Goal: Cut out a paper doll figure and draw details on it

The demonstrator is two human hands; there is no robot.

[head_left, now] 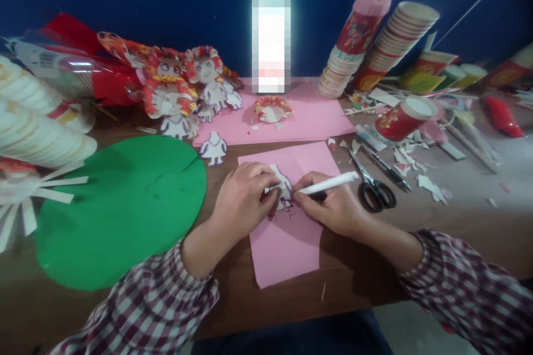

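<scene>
My right hand [328, 205] is closed round a white marker pen [331, 182], whose tip meets the edge of a small white paper cutout [282, 180] shaped like a dressed body. With its fingers pinched, my left hand [250, 191] grips the cutout at its left side; those fingers cover part of it. Purple outlines run along the cutout's edge. Beneath both lies a pink paper sheet [287, 260] with a few dark pen marks. A similar outlined cutout [214, 150] rests on the table beyond my left hand.
Black-handled scissors [375, 191] and a pen [389, 169] lie right of my right hand among paper scraps. A green paper oval [125, 216] is at left. Decorated paper figures [170, 89], a paper ring [272, 110] and stacked paper cups [400, 39] stand behind.
</scene>
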